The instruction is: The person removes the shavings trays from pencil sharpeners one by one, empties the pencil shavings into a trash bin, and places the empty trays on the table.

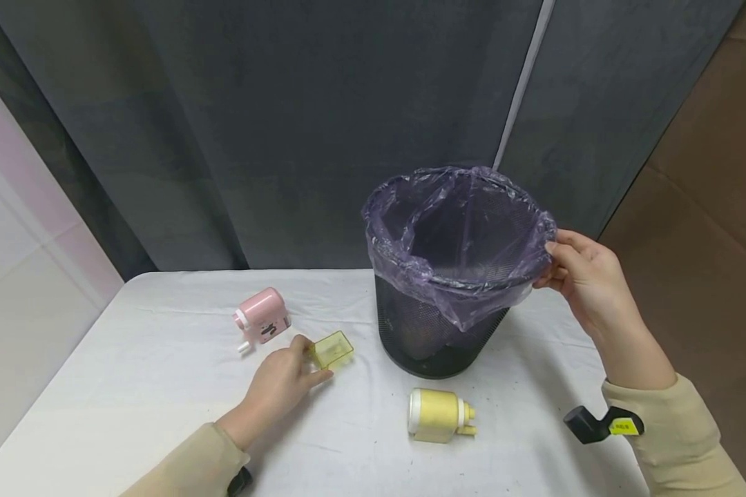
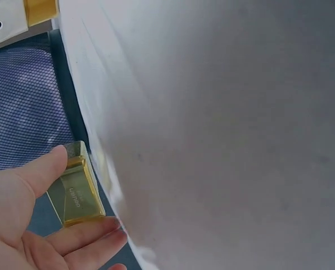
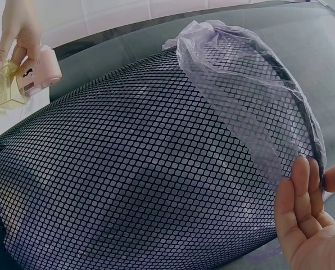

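My left hand (image 1: pixel 281 378) pinches a small see-through yellow plastic box (image 1: pixel 333 350) between thumb and fingers, low over the white table. Faint lettering shows on the box in the left wrist view. Behind that hand stands a pink crank pencil sharpener (image 1: pixel 264 314) with a dark animal print. With thumb and fingers on either side, my right hand (image 1: pixel 587 283) grips the rim of a black mesh wastebasket (image 3: pixel 128 152). The basket tilts, its mouth turned toward me. A thin purple bag (image 1: pixel 404 269) lines it and folds over the rim.
A yellow sharpener-like device (image 1: pixel 436 413) with a white end lies in front of the basket. The white-covered table (image 1: pixel 161 407) backs onto a dark grey curtain (image 1: pixel 323 124). A brown panel (image 1: pixel 715 179) rises on the right, a pale one (image 1: pixel 31 235) on the left.
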Motion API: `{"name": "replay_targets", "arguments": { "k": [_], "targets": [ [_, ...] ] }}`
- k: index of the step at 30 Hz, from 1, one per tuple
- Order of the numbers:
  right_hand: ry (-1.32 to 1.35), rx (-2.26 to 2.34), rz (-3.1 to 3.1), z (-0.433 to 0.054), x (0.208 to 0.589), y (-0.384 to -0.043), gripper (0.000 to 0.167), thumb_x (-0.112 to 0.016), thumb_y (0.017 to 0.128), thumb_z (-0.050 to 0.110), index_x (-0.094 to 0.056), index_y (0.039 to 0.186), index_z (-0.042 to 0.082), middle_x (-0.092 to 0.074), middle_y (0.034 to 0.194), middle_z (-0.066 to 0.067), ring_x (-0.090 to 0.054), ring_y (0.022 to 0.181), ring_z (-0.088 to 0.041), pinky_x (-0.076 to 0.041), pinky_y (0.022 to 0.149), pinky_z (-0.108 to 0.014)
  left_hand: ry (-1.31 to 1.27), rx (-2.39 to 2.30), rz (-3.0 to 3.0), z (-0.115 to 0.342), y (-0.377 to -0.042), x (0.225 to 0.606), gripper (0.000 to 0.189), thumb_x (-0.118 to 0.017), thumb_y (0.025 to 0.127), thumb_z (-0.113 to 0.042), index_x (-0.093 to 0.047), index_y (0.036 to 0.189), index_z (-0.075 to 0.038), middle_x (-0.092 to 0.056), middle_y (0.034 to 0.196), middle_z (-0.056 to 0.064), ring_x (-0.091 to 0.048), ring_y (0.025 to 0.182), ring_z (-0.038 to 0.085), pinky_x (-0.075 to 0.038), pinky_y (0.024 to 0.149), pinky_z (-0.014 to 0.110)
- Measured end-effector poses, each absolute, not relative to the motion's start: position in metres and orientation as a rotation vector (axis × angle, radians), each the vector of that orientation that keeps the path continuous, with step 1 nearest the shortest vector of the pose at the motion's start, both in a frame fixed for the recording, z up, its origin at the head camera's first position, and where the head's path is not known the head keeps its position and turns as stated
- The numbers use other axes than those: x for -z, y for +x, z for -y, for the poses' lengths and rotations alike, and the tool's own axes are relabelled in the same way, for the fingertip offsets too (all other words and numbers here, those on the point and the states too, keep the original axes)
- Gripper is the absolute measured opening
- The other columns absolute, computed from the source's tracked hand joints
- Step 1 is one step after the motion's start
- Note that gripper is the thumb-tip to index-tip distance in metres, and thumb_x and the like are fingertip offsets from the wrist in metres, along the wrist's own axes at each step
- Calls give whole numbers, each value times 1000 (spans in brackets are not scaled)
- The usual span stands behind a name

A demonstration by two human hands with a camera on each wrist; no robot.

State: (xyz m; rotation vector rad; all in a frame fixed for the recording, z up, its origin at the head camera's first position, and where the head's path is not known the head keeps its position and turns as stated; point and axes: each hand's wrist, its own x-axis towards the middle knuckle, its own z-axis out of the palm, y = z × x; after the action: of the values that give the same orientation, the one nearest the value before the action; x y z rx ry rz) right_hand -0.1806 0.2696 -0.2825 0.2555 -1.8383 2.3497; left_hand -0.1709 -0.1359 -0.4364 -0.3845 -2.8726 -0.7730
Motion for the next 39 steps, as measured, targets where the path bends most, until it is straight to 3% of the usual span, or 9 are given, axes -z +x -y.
{"name": "replay_targets", "arguments": {
  "k": [14, 21, 33, 39],
  "targets": [
    [246, -2347, 1850, -270, 283, -182, 14, -56, 95, 4, -66, 105, 4, -66, 77, -5, -59, 61, -15, -55, 59, -28, -335, 741, 2929, 145, -180, 443, 50, -83, 73, -30, -57, 102, 1, -60, 71, 3, -46, 57, 14, -42, 53, 33],
    [237, -2342, 1855, -270, 282, -181, 13, -57, 95, 5, -67, 104, 4, -65, 77, -5, -59, 60, -15, -55, 59, -27, -344, 726, 2936, 148, -182, 444, 50, -84, 71, -30, -59, 101, 1, -54, 65, -2, -44, 55, 14, -38, 50, 32],
    [247, -2347, 1854, -270, 281, -180, 14, -57, 96, 7, -64, 107, 3, -65, 78, -4, -59, 61, -15, -55, 59, -27, -361, 655, 2981, 146, -182, 440, 50, -84, 70, -30, -61, 101, 2, -51, 63, -3, -45, 54, 14, -40, 50, 32],
    [257, -2361, 1844, -270, 281, -180, 14, -56, 96, 6, -64, 107, 3, -65, 77, -4, -59, 61, -15, -55, 59, -27, -386, 550, 3004, 146, -182, 438, 46, -84, 70, -34, -60, 91, 0, -46, 60, -2, -43, 51, 14, -36, 44, 31]
  ]
}}
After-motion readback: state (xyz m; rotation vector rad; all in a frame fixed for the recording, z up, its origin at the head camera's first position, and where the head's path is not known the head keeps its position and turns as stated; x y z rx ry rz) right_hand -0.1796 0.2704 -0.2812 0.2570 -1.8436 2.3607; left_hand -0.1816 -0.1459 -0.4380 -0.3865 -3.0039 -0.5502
